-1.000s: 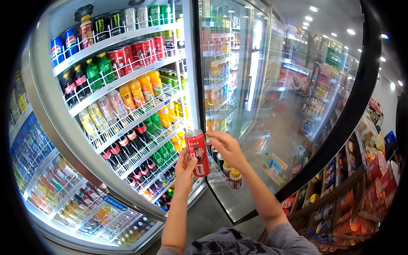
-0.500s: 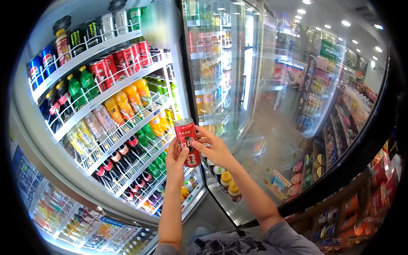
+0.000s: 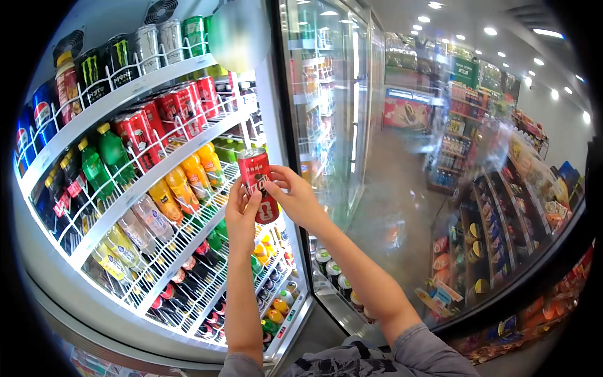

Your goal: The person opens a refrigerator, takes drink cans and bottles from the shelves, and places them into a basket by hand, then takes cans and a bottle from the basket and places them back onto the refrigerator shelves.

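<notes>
A red drink can [image 3: 256, 173] stands nearly upright between my hands, in front of the open fridge. My left hand [image 3: 241, 213] holds its left side, thumb across the front. From the right, my right hand [image 3: 295, 196] grips the can too, its fingers around the upper right side and its thumb on the front. Behind it on a wire shelf are more red cans [image 3: 187, 108], with green bottles [image 3: 103, 158] to their left. Orange bottles [image 3: 188, 182] lean on the shelf below.
The fridge's glass door [image 3: 389, 207] stands open on the right, its dark frame curving past my right arm. Cans [image 3: 334, 269] stand low behind the glass. Snack racks [image 3: 496, 220] show through the door. A white shelf edge [image 3: 119, 94] crosses the upper left.
The view has shifted closer to the fridge shelves. The can and my left hand appear further left and higher. My right hand has come from beside the can onto it.
</notes>
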Motion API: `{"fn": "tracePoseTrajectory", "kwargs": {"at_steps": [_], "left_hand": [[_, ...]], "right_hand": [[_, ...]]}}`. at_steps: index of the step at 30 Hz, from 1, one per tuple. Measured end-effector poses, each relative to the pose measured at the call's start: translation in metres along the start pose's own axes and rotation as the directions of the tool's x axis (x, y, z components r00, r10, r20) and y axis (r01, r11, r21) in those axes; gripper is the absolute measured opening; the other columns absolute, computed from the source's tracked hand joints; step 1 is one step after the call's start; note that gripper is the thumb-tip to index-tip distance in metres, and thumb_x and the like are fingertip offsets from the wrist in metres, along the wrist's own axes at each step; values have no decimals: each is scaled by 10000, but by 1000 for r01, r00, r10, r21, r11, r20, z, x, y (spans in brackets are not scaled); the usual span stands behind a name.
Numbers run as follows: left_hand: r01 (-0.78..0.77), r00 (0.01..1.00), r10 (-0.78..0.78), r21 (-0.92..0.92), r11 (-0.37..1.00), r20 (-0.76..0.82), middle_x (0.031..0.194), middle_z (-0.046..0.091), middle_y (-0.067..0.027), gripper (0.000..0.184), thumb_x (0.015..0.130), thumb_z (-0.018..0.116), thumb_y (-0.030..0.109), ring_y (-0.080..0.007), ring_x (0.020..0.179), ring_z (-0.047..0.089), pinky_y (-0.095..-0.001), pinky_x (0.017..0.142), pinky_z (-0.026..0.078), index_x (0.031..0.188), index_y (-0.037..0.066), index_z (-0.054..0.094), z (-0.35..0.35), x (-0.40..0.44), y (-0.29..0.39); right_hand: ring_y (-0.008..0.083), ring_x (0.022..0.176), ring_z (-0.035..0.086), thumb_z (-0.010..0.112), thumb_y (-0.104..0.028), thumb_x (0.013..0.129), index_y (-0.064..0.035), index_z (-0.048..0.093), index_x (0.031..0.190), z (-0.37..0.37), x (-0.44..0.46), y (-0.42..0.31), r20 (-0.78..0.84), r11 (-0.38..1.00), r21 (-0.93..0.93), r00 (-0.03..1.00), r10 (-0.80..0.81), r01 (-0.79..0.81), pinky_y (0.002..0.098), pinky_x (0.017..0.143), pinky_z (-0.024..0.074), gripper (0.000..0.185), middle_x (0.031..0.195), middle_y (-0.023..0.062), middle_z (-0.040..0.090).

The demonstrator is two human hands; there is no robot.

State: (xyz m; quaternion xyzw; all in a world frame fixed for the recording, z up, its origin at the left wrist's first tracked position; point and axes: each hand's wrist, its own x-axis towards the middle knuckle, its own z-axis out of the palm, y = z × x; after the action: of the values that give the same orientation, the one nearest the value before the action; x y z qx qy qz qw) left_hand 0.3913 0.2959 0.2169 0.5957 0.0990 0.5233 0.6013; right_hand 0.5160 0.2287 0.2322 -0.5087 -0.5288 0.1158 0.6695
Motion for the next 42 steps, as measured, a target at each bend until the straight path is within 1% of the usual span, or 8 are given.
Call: {"fn": "tracePoseTrajectory", "kwargs": {"at_steps": [4, 14, 17, 21, 30, 32, 36, 42], "left_hand": [[-98, 993, 90, 92, 991, 82, 1207, 613, -108, 555, 941, 637, 149, -161, 1082, 598, -288, 935, 472, 1419, -11, 401, -16, 46, 20], [-249, 969, 224, 415, 875, 108, 1183, 585, -123, 591, 882, 705, 286, -194, 1053, 547, -333, 913, 458, 1379, 38, 502, -45, 153, 36], [-475, 857, 467, 682, 556, 216, 1097, 632, -125, 567, 841, 739, 249, -241, 1012, 592, -356, 889, 476, 1321, 18, 546, -49, 176, 46], [-539, 808, 527, 690, 484, 262, 1108, 643, -158, 539, 815, 762, 205, -268, 999, 648, -384, 881, 494, 1283, 16, 574, -45, 198, 68], [-557, 791, 504, 748, 360, 347, 1153, 664, -174, 537, 806, 751, 143, -317, 1044, 652, -388, 879, 511, 1286, 5, 555, -69, 282, 79], [-571, 760, 538, 769, 287, 364, 1089, 697, -158, 542, 804, 750, 151, -244, 881, 693, -331, 734, 524, 1290, 12, 556, -75, 290, 74], [-580, 694, 584, 808, 104, 422, 1024, 686, -202, 539, 820, 738, 173, -338, 836, 668, -405, 744, 516, 1294, 1, 547, -86, 300, 65], [-443, 807, 464, 894, 69, 365, 934, 663, -227, 539, 830, 726, 177, -371, 864, 656, -422, 770, 512, 1276, -59, 536, -85, 295, 57]], "right_hand": [[207, 1162, 583, 613, -185, 964, 30, 485, 1336, 19, 41, 0, 8, 994, 102, 999, -44, 43, 321, 964, 477, 448, 1223, 145, 625], [236, 1056, 636, 647, -118, 902, -44, 448, 1409, 33, 126, -11, 25, 985, 42, 986, -166, 164, 349, 861, 534, 550, 1133, 156, 633], [235, 1027, 657, 649, -75, 887, -30, 434, 1405, 35, 150, -10, 35, 975, 9, 974, -222, 222, 329, 813, 553, 562, 1153, 164, 636], [250, 1033, 668, 666, -73, 876, -5, 433, 1384, 37, 185, -12, 44, 945, -29, 944, -326, 327, 330, 777, 576, 564, 1184, 188, 632], [326, 1196, 588, 656, -59, 882, 19, 382, 1371, 72, 262, 4, -32, 857, -133, 863, -505, 497, 387, 877, 565, 566, 1284, 221, 583], [340, 1196, 588, 653, -58, 884, 26, 364, 1373, 78, 272, 12, -22, 864, -175, 875, -484, 473, 397, 895, 554, 574, 1273, 239, 586], [350, 1119, 634, 662, -77, 882, 40, 399, 1332, 85, 291, 32, 2, 839, -161, 851, -525, 519, 398, 887, 549, 534, 1212, 254, 618], [294, 1049, 667, 698, -109, 866, -6, 480, 1310, 84, 295, 43, 57, 870, -198, 892, -449, 451, 362, 817, 554, 505, 1133, 203, 671]]}}
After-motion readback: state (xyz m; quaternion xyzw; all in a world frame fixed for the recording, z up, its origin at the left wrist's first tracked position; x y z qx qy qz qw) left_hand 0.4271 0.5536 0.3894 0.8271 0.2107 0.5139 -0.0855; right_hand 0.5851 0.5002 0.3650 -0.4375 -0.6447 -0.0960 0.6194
